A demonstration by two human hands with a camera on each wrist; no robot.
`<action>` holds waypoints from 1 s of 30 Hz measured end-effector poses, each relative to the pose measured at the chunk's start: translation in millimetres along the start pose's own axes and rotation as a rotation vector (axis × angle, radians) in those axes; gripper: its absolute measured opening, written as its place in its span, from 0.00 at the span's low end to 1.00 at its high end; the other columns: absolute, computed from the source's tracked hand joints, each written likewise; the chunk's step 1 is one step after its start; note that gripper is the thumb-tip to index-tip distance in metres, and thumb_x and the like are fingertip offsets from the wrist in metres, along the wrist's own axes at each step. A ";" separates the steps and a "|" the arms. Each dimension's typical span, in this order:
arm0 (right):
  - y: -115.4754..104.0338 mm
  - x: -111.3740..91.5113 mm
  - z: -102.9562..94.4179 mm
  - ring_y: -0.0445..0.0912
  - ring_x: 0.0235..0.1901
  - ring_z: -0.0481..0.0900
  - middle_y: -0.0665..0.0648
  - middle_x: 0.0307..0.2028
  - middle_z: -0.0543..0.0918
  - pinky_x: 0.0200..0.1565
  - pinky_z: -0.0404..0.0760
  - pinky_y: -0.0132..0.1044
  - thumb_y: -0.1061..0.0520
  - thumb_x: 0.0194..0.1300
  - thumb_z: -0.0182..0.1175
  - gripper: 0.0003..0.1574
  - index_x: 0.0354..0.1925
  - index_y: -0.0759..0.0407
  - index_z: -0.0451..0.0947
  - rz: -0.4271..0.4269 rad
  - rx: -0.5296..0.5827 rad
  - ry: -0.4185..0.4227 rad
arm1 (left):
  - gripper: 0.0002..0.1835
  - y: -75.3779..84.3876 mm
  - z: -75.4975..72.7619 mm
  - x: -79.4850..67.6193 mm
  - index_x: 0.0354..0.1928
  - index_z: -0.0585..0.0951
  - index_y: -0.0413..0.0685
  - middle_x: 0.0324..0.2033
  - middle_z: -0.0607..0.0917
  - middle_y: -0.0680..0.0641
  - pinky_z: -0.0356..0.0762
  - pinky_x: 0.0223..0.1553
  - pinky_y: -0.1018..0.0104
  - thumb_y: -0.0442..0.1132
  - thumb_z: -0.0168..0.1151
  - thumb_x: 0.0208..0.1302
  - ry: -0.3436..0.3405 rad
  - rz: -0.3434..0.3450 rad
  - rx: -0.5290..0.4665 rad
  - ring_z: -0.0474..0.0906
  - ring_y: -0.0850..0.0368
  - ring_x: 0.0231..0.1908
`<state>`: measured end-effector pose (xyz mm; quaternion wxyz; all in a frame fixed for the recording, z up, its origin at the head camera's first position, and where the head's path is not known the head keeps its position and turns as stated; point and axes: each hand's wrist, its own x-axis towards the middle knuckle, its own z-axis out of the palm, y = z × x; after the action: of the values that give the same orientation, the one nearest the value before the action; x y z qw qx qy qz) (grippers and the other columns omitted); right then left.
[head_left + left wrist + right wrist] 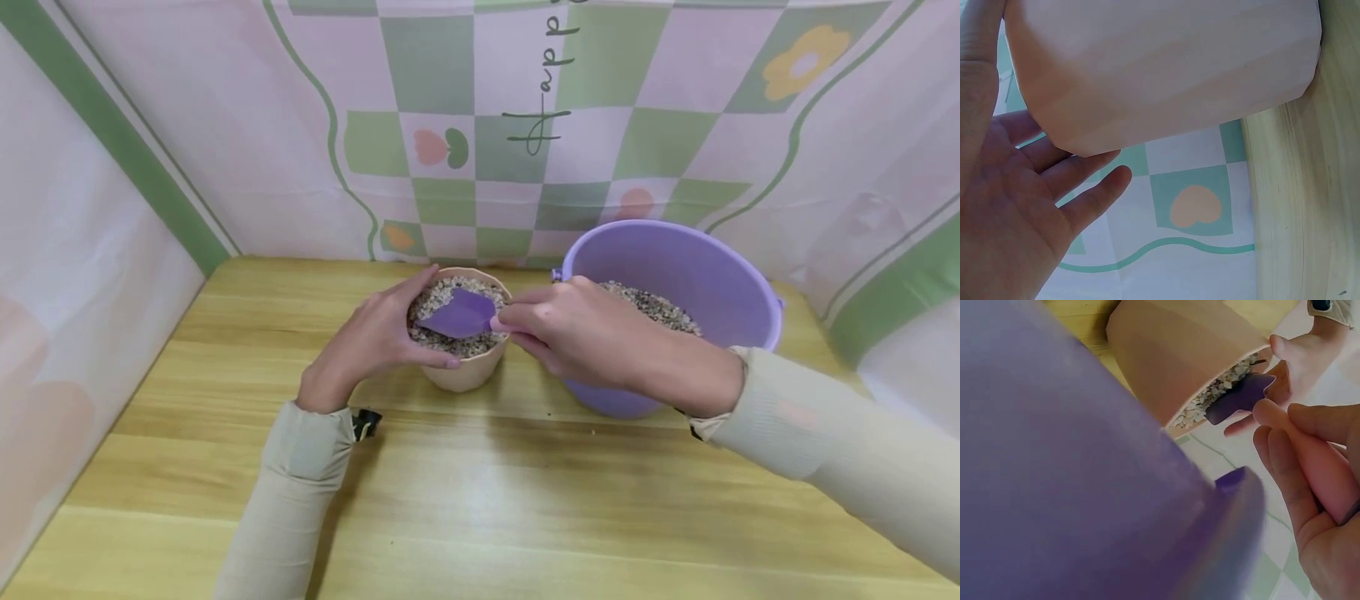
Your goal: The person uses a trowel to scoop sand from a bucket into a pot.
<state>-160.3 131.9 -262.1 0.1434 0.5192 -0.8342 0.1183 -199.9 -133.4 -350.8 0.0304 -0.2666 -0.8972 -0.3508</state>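
A pale peach flowerpot (463, 377) filled with small mixed gravel (480, 285) stands near the back of the wooden table. My left hand (371, 333) holds it from the left, thumb along the near side and fingers around the far side. My right hand (600, 337) grips the pink handle (1321, 464) of a small trowel. The purple trowel blade (463, 315) lies flat over the gravel, inside the pot's rim. In the left wrist view the pot's wall (1172, 75) fills the top, with the left fingers behind it.
Right of the pot stands a large purple bucket (675, 250), partly filled with the same kind of gravel (660, 308); my right forearm passes over its near rim. A patterned cloth (510, 200) hangs behind the table (465, 500). A few specks lie on the wood.
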 end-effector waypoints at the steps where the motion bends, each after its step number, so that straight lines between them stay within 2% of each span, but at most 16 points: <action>1: 0.2 0.7 -0.2 0.45 0.26 0.84 0.53 0.30 0.85 0.29 0.84 0.37 0.68 0.60 0.67 0.07 0.38 0.62 0.86 0.003 0.001 -0.002 | 0.69 0.5 -0.1 0.1 0.77 0.57 0.48 0.68 0.72 0.43 0.76 0.56 0.55 0.67 0.81 0.33 -0.003 -0.002 -0.001 0.75 0.51 0.58; 4: 0.7 -0.3 -4.4 0.43 0.25 0.83 0.52 0.28 0.84 0.28 0.83 0.36 0.69 0.60 0.67 0.07 0.36 0.61 0.86 0.008 0.007 0.010 | 0.71 1.7 -0.1 0.7 0.77 0.56 0.45 0.69 0.69 0.41 0.75 0.59 0.55 0.67 0.81 0.33 -0.008 -0.004 -0.003 0.74 0.49 0.60; 9: 0.6 -6.6 -17.6 0.38 0.19 0.71 0.48 0.22 0.76 0.23 0.75 0.32 0.72 0.58 0.65 0.12 0.27 0.56 0.80 0.000 -0.012 0.043 | 0.71 3.6 -0.4 1.9 0.77 0.56 0.44 0.70 0.69 0.40 0.74 0.60 0.53 0.67 0.81 0.32 -0.006 -0.006 0.016 0.73 0.48 0.62; 11: 1.1 -9.4 -20.1 0.38 0.19 0.72 0.48 0.23 0.77 0.23 0.76 0.33 0.72 0.58 0.65 0.12 0.28 0.57 0.80 0.003 -0.025 0.050 | 0.71 4.0 -0.8 2.3 0.77 0.56 0.44 0.69 0.69 0.40 0.74 0.60 0.52 0.68 0.81 0.32 -0.005 -0.008 0.026 0.73 0.48 0.62; 16: 4.5 -12.9 -13.5 0.46 0.25 0.84 0.53 0.28 0.84 0.29 0.84 0.38 0.71 0.58 0.66 0.08 0.36 0.63 0.85 0.022 -0.038 0.048 | 0.71 3.8 -1.5 1.8 0.77 0.56 0.45 0.70 0.68 0.39 0.72 0.61 0.51 0.68 0.80 0.32 -0.010 -0.011 0.032 0.72 0.46 0.63; 21: 4.8 -7.4 -3.7 0.47 0.22 0.82 0.54 0.29 0.84 0.25 0.83 0.39 0.69 0.61 0.65 0.05 0.36 0.63 0.85 0.047 -0.056 0.003 | 0.72 2.6 -1.6 -0.6 0.78 0.55 0.46 0.70 0.68 0.39 0.72 0.62 0.51 0.68 0.80 0.32 -0.015 -0.027 0.015 0.72 0.46 0.63; 24: 2.7 -4.0 -4.7 0.46 0.22 0.81 0.54 0.29 0.84 0.25 0.82 0.38 0.68 0.62 0.65 0.04 0.35 0.62 0.85 0.053 -0.055 -0.015 | 0.72 1.5 -1.0 -1.7 0.78 0.55 0.46 0.69 0.69 0.39 0.74 0.60 0.52 0.67 0.81 0.32 -0.014 -0.034 0.005 0.73 0.47 0.62; 27: -0.6 -5.2 -11.3 0.43 0.19 0.76 0.51 0.25 0.81 0.23 0.78 0.36 0.70 0.61 0.65 0.07 0.30 0.59 0.82 0.035 -0.052 0.003 | 0.71 1.3 -0.3 -1.5 0.78 0.55 0.46 0.69 0.70 0.39 0.74 0.60 0.52 0.67 0.81 0.32 -0.016 -0.026 0.005 0.74 0.47 0.61; 30: -3.3 -8.8 -16.9 0.42 0.20 0.77 0.51 0.26 0.81 0.25 0.80 0.36 0.72 0.57 0.66 0.09 0.31 0.60 0.83 0.003 -0.041 0.046 | 0.71 1.7 0.0 -0.6 0.78 0.56 0.46 0.69 0.70 0.39 0.75 0.59 0.52 0.67 0.81 0.32 -0.011 -0.014 0.013 0.74 0.47 0.61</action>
<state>-151.6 143.6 -249.4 0.1733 0.5120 -0.8337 0.1132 -198.5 -132.6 -350.0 0.0247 -0.2620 -0.9015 -0.3436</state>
